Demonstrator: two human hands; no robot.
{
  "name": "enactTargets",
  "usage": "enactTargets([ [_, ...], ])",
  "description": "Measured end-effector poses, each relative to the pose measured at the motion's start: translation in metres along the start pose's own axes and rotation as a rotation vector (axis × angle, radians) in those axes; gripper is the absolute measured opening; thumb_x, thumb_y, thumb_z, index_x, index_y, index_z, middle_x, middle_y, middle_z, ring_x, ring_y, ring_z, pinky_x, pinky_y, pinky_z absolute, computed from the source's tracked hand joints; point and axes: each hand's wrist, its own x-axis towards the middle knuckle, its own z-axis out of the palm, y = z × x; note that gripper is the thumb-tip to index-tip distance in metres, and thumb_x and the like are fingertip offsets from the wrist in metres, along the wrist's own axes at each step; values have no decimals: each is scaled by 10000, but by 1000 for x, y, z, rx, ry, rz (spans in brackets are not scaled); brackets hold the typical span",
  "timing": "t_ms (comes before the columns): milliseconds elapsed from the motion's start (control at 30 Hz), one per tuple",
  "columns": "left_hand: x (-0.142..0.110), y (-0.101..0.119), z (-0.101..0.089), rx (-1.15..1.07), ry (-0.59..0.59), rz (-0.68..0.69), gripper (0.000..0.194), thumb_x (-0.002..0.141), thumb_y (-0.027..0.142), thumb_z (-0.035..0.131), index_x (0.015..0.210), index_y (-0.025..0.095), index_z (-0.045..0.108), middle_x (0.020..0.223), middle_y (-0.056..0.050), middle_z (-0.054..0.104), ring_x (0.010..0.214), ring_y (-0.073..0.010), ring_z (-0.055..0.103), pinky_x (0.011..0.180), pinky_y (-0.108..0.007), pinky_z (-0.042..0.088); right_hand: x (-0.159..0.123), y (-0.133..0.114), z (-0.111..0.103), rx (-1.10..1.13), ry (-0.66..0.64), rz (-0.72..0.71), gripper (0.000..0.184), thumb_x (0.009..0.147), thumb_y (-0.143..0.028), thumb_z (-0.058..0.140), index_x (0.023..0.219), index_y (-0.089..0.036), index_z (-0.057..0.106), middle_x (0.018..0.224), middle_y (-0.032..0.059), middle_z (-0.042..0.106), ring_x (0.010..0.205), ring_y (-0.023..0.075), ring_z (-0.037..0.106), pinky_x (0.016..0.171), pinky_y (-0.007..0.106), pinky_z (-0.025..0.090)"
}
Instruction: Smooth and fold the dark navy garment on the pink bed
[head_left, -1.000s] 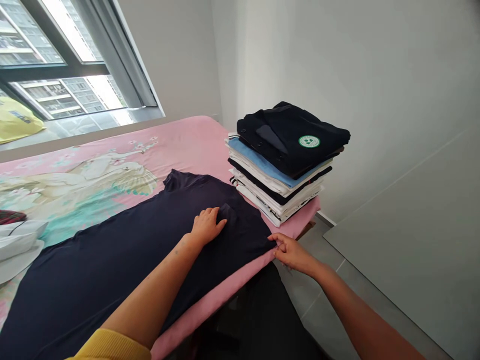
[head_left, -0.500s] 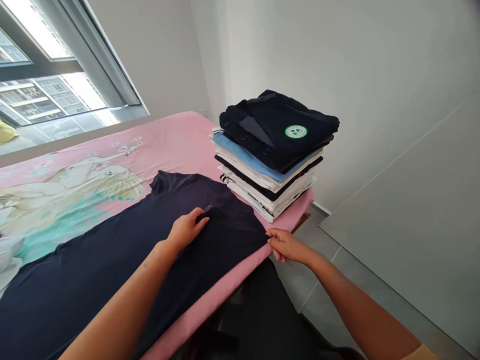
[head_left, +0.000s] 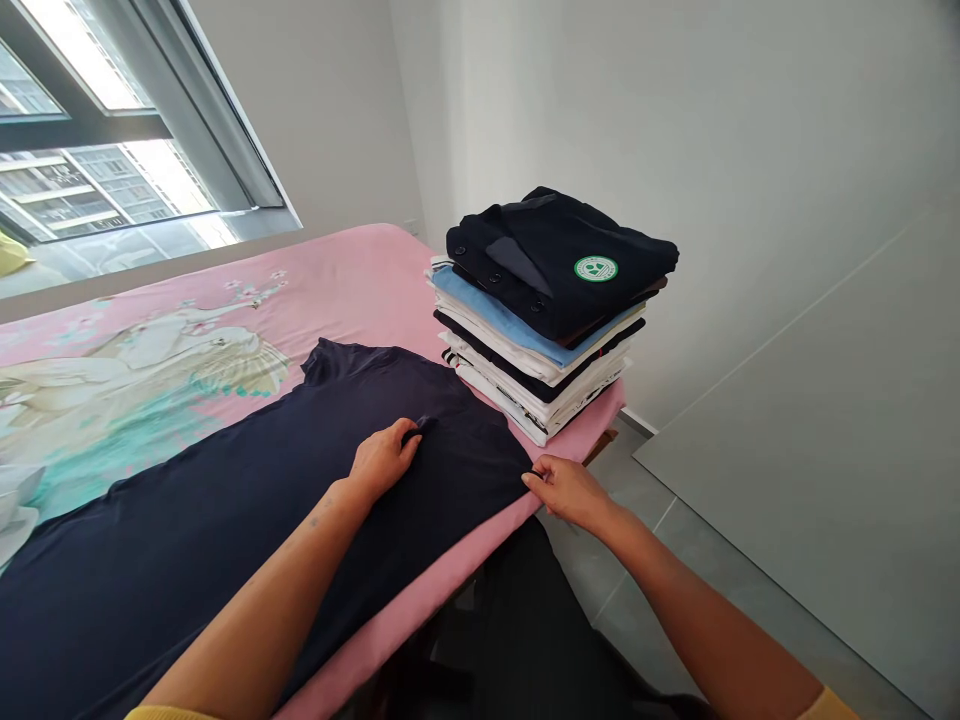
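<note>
A dark navy T-shirt (head_left: 247, 470) lies spread flat along the near side of the bed, one short sleeve pointing away from me. My left hand (head_left: 384, 458) pinches a small fold of its cloth around the upper middle. At the bed's edge, my right hand (head_left: 562, 488) has its thumb and fingers closed on the tip of the near sleeve. Just beyond that sleeve rises a stack of folded clothes (head_left: 525, 365), white, blue and black in layers. On top of it sits a folded black garment (head_left: 592, 235) with buttons and a round green-and-white badge.
The pink bed sheet (head_left: 360, 270) has a horse and blossom print. A white cloth (head_left: 15, 510) lies at the left edge. Dark fabric (head_left: 517, 620) is below the bed's near edge. Grey floor tiles (head_left: 645, 560) and a pale panel (head_left: 825, 450) are on the right.
My left hand has shifted slightly right and now pinches a small fold of the shirt. My right hand has moved a little left with the sleeve tip still held.
</note>
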Motion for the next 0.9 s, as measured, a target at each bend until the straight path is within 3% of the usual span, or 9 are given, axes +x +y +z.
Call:
enactTargets([
  [133,9,-6,5,-367,19,-37,328,731,162,465,1045,237,522,952,-11,655,835,-156,617,775,-285,469,3,2,5,-10,26,15,248,833,-426,446,727,-216,524,465,-50,565,465,102,538,499,200,336],
  [200,16,-7,6,-490,-15,-56,419,702,165,505,1117,221,497,992,-23,649,856,-151,620,759,-268,481,4,3,6,10,17,18,237,829,-418,453,722,-216,514,465,-56,565,456,98,539,503,198,343],
  [267,24,-5,5,-476,-18,-88,461,691,256,587,1144,204,515,1003,-41,653,891,-172,622,760,-270,486,4,4,7,31,13,27,229,827,-414,456,724,-216,509,463,-60,563,451,96,541,505,197,347],
  [367,31,1,3,-376,31,-107,335,719,379,596,1000,199,613,924,-38,673,852,-187,626,762,-283,481,3,4,7,50,11,37,225,826,-416,460,737,-216,511,467,-61,564,450,96,542,498,197,347],
  [500,32,5,6,-303,159,-143,319,857,396,403,1050,219,586,991,-40,659,901,-188,609,803,-301,461,2,4,7,62,2,33,255,834,-449,452,744,-218,515,460,-59,557,453,100,539,503,200,355],
  [700,33,5,9,-189,146,-155,314,838,401,477,1085,231,571,1037,-71,644,960,-235,598,831,-351,459,-1,3,3,3,61,31,242,832,-467,459,771,-241,517,513,-41,582,536,146,578,526,241,375],
  [800,17,10,1,-166,282,-13,320,871,378,434,1109,197,547,1102,-98,592,998,-220,572,870,-353,459,-10,0,2,-57,233,13,190,838,-451,450,890,-283,523,627,-20,624,617,204,607,563,307,413],
  [900,-29,12,0,-138,319,209,254,898,324,401,1036,221,587,1094,-69,587,1049,-185,541,953,-326,414,-27,-7,7,-64,405,-160,157,866,-412,421,964,-327,508,797,-3,652,744,224,622,662,354,455],
])
